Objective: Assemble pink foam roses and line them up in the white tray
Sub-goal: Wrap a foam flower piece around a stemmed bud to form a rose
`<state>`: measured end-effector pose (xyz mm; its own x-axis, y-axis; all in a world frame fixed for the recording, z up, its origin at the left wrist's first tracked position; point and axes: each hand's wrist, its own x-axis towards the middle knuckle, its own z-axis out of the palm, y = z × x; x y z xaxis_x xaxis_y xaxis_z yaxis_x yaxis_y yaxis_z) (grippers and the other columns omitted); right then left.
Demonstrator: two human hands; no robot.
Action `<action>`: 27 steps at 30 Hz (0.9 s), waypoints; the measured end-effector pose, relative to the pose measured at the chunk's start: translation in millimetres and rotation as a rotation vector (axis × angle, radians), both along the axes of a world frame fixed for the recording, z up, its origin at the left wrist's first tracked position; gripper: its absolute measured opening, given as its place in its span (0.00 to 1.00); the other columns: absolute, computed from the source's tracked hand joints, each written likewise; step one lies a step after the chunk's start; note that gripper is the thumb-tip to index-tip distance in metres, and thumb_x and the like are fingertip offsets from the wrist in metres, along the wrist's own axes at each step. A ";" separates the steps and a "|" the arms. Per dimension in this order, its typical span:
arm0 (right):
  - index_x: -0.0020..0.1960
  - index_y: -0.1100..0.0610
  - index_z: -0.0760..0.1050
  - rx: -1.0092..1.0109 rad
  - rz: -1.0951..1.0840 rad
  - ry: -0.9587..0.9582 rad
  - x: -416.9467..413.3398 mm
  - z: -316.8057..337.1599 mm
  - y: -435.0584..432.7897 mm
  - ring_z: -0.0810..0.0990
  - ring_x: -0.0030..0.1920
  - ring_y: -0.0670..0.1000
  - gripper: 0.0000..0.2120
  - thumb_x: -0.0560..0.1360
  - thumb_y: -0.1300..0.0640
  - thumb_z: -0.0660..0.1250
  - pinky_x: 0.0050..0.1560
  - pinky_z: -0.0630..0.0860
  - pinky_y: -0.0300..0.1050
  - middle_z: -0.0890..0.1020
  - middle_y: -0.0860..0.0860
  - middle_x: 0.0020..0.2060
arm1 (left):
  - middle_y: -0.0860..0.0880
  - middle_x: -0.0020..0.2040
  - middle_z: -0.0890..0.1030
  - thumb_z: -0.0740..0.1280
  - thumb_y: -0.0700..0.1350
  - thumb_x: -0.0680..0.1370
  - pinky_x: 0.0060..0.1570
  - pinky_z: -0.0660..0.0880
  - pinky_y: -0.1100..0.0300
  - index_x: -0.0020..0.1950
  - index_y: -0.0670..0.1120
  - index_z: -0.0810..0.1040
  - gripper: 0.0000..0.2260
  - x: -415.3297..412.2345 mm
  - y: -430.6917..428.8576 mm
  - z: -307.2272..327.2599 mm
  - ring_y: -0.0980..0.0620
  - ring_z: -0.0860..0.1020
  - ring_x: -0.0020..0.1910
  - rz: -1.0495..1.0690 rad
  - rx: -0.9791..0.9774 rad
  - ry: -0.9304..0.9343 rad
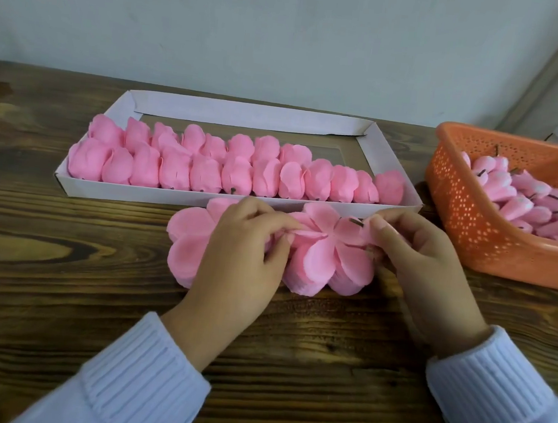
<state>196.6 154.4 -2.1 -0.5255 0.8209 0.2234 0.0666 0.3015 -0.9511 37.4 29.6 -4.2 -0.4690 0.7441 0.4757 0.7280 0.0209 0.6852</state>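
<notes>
A stack of pink flower-shaped foam petal sheets (327, 264) lies on the wooden table in front of the white tray (135, 191). My left hand (246, 249) pinches the left edge of the top petal sheet. My right hand (417, 260) pinches its right side, where a short dark stem (356, 222) pokes out by my fingers. A second petal stack (189, 236) sits partly under my left hand. The tray holds two rows of finished pink roses (237, 169).
An orange perforated basket (468, 228) at the right holds several pink foam buds with dark stems (526, 203). The tray's back strip (246, 115) holds nothing. A grey wall rises behind the table.
</notes>
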 end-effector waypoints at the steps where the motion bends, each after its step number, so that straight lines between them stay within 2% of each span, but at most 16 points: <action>1: 0.44 0.50 0.81 0.048 0.004 0.000 0.2 0.8 -0.7 0.78 0.39 0.44 0.11 0.69 0.43 0.69 0.40 0.77 0.41 0.82 0.47 0.37 | 0.52 0.47 0.75 0.68 0.37 0.76 0.47 0.74 0.62 0.51 0.48 0.84 0.09 0.0 -0.1 0.3 0.52 0.75 0.47 0.007 0.021 -0.026; 3: 0.45 0.52 0.80 0.136 0.033 0.007 -0.5 2.4 -3.0 0.80 0.43 0.44 0.06 0.70 0.50 0.71 0.45 0.78 0.42 0.83 0.45 0.41 | 0.54 0.46 0.74 0.67 0.37 0.77 0.41 0.78 0.57 0.52 0.49 0.84 0.10 -0.3 -0.6 1.2 0.53 0.75 0.41 0.009 0.050 -0.071; 4: 0.46 0.52 0.80 0.172 0.050 0.008 -0.9 2.9 -4.6 0.80 0.45 0.45 0.05 0.70 0.54 0.72 0.48 0.78 0.44 0.83 0.45 0.42 | 0.57 0.44 0.74 0.67 0.38 0.77 0.39 0.77 0.59 0.52 0.50 0.83 0.10 -0.5 -1.1 1.9 0.56 0.75 0.38 0.011 0.059 -0.078; 6: 0.48 0.51 0.80 0.246 0.050 -0.016 -0.9 2.8 -7.6 0.81 0.48 0.46 0.08 0.69 0.58 0.75 0.51 0.79 0.48 0.83 0.45 0.45 | 0.64 0.39 0.75 0.66 0.39 0.78 0.37 0.74 0.69 0.52 0.50 0.83 0.09 0.3 -2.4 3.4 0.62 0.76 0.33 0.014 0.069 -0.075; 8: 0.49 0.50 0.81 0.317 -0.014 -0.055 -0.8 2.6 -10.4 0.81 0.50 0.47 0.12 0.68 0.59 0.77 0.50 0.79 0.49 0.84 0.44 0.46 | 0.65 0.36 0.76 0.65 0.41 0.78 0.36 0.74 0.70 0.53 0.51 0.83 0.09 1.7 -3.6 3.3 0.65 0.76 0.34 0.006 0.067 -0.102; 12: 0.51 0.44 0.80 0.401 -0.072 -0.102 -0.7 5.6 -14.4 0.80 0.50 0.44 0.14 0.67 0.57 0.76 0.50 0.79 0.42 0.82 0.43 0.48 | 0.60 0.42 0.80 0.64 0.45 0.77 0.40 0.78 0.63 0.52 0.52 0.82 0.08 2.6 -3.3 1.3 0.61 0.79 0.39 -0.004 0.050 -0.151; 15: 0.52 0.49 0.81 0.472 -0.078 -0.146 -0.4 7.1 -14.5 0.80 0.51 0.43 0.13 0.69 0.60 0.75 0.54 0.77 0.43 0.82 0.44 0.49 | 0.63 0.41 0.80 0.62 0.51 0.77 0.39 0.79 0.61 0.49 0.53 0.81 0.08 3.3 -4.3 2.6 0.63 0.79 0.42 -0.030 0.069 -0.214; 17: 0.52 0.52 0.82 0.517 -0.077 -0.170 -0.7 7.0 -15.4 0.79 0.51 0.43 0.12 0.69 0.61 0.75 0.55 0.76 0.44 0.82 0.45 0.48 | 0.64 0.39 0.80 0.60 0.52 0.79 0.37 0.77 0.66 0.46 0.56 0.79 0.08 4.4 -5.2 4.2 0.65 0.78 0.39 -0.067 0.085 -0.256; 20: 0.52 0.55 0.82 0.550 -0.048 -0.189 -0.7 6.8 -16.1 0.79 0.51 0.44 0.12 0.69 0.61 0.76 0.54 0.77 0.46 0.82 0.47 0.48 | 0.63 0.37 0.79 0.63 0.49 0.78 0.39 0.72 0.74 0.49 0.53 0.79 0.06 6.6 -5.4 5.1 0.67 0.77 0.42 -0.111 0.114 -0.251; 23: 0.52 0.56 0.82 0.600 -0.015 -0.169 0.0 7.5 -16.2 0.79 0.51 0.44 0.11 0.70 0.63 0.75 0.53 0.76 0.43 0.82 0.49 0.48 | 0.59 0.41 0.80 0.68 0.42 0.77 0.43 0.72 0.74 0.55 0.49 0.78 0.07 8.9 -6.0 5.9 0.65 0.79 0.44 -0.130 0.132 -0.270; 25: 0.51 0.56 0.82 0.626 -0.005 -0.133 0.3 7.9 -16.6 0.79 0.51 0.44 0.10 0.70 0.61 0.74 0.53 0.76 0.40 0.82 0.49 0.47 | 0.57 0.42 0.81 0.70 0.40 0.76 0.41 0.73 0.73 0.55 0.50 0.77 0.10 10.1 -6.5 6.5 0.63 0.80 0.40 -0.154 0.152 -0.343; 27: 0.51 0.57 0.82 0.631 0.001 -0.092 0.0 7.9 -17.9 0.79 0.51 0.44 0.10 0.70 0.60 0.72 0.53 0.75 0.39 0.82 0.50 0.47 | 0.57 0.39 0.80 0.71 0.40 0.74 0.35 0.71 0.73 0.54 0.50 0.77 0.11 11.0 -6.1 7.9 0.62 0.78 0.32 -0.163 0.170 -0.406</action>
<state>196.5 136.6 5.8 -0.5659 0.5458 0.6180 0.1391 0.8020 -0.5809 48.4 23.5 3.7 -0.5259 0.7509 0.3994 0.3849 -0.2087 0.8991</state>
